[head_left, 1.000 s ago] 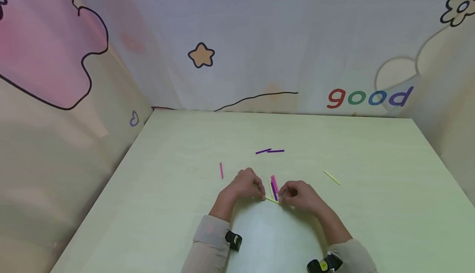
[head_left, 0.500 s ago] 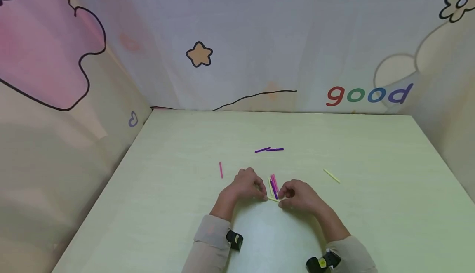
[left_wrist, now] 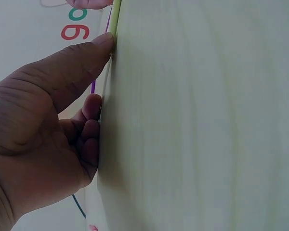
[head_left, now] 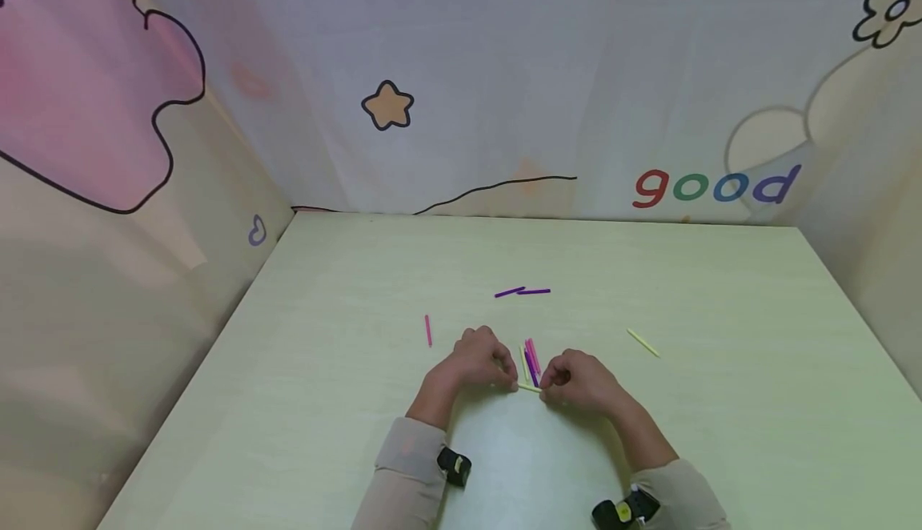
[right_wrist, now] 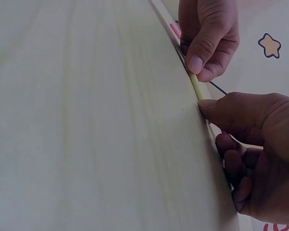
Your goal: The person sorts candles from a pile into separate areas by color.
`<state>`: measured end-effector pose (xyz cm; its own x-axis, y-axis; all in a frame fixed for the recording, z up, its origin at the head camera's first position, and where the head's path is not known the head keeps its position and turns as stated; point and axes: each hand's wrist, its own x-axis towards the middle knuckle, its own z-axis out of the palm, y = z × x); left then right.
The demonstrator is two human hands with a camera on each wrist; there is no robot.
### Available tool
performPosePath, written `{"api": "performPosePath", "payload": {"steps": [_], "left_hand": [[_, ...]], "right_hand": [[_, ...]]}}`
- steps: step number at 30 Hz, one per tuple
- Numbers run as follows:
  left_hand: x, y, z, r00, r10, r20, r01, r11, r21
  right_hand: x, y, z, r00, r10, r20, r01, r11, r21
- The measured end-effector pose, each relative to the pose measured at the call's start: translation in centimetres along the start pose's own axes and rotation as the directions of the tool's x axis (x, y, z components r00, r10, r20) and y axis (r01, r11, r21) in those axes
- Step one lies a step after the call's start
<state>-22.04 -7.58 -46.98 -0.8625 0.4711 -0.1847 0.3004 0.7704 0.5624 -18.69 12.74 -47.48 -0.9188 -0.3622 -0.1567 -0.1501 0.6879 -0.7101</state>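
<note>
In the head view my left hand (head_left: pixel 481 360) and right hand (head_left: pixel 582 382) meet low over the table, holding the two ends of a short yellow-green stick (head_left: pixel 530 388). The left thumb and a fingertip pinch one end. At the other end the right thumb (right_wrist: pixel 213 109) lies on the stick, its remaining fingers curled on the tabletop. Just beyond this stick, a purple stick (head_left: pixel 531 368), pink sticks (head_left: pixel 534 352) and another yellow-green stick (head_left: pixel 523 360) lie side by side, pointing away from me. The ends of the held stick are covered by fingertips.
Two purple sticks (head_left: pixel 534 291) lie end to end farther back on the pale table (head_left: pixel 360 274). A lone pink stick (head_left: pixel 428 331) is left of the hands, and a yellow-green stick (head_left: pixel 643 343) lies to the right. A printed cloth wall (head_left: pixel 468 74) closes off the back.
The held yellow-green stick has turned slightly and lies more level across the near ends of the others. The left hand has shifted a touch to the right. The other sticks stay put.
</note>
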Motion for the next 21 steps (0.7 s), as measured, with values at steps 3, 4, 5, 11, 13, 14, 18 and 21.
{"api": "performPosePath", "payload": {"steps": [3,4,5,11,13,14,18,21], "left_hand": [[-0.1,-0.1,0.0,1.000,0.011,-0.004,-0.011,1.000,-0.009],[-0.1,-0.1,0.0,1.000,0.014,-0.006,-0.014,1.000,-0.013],[-0.1,-0.1,0.0,1.000,0.016,-0.008,-0.016,1.000,-0.019],[-0.1,-0.2,0.0,1.000,0.009,-0.025,-0.011,0.996,-0.085],[-0.1,-0.3,0.0,0.999,0.010,-0.032,-0.013,0.995,-0.095],[0.0,-0.3,0.1,0.999,0.010,-0.032,-0.013,0.995,-0.097],[0.2,-0.4,0.1,0.999,0.008,-0.036,-0.012,0.995,-0.097],[0.2,-0.4,0.1,0.999,0.006,-0.041,-0.010,0.995,-0.095]], "right_hand": [[0.0,0.1,0.0,1.000,-0.022,-0.002,0.022,1.000,0.004],[-0.1,0.1,0.0,1.000,-0.027,-0.002,0.027,1.000,0.010],[-0.1,0.1,0.0,0.999,-0.034,-0.003,0.034,0.999,0.017],[-0.6,0.0,-0.4,0.998,-0.061,0.011,0.060,0.997,0.057],[-0.9,0.0,-0.6,0.998,-0.065,0.020,0.064,0.996,0.062],[-1.0,0.0,-0.7,0.997,-0.070,0.025,0.068,0.996,0.063],[-1.5,0.0,-0.9,0.996,-0.078,0.045,0.074,0.994,0.082],[-1.6,0.0,-1.0,0.994,-0.095,0.051,0.091,0.992,0.087]]}}
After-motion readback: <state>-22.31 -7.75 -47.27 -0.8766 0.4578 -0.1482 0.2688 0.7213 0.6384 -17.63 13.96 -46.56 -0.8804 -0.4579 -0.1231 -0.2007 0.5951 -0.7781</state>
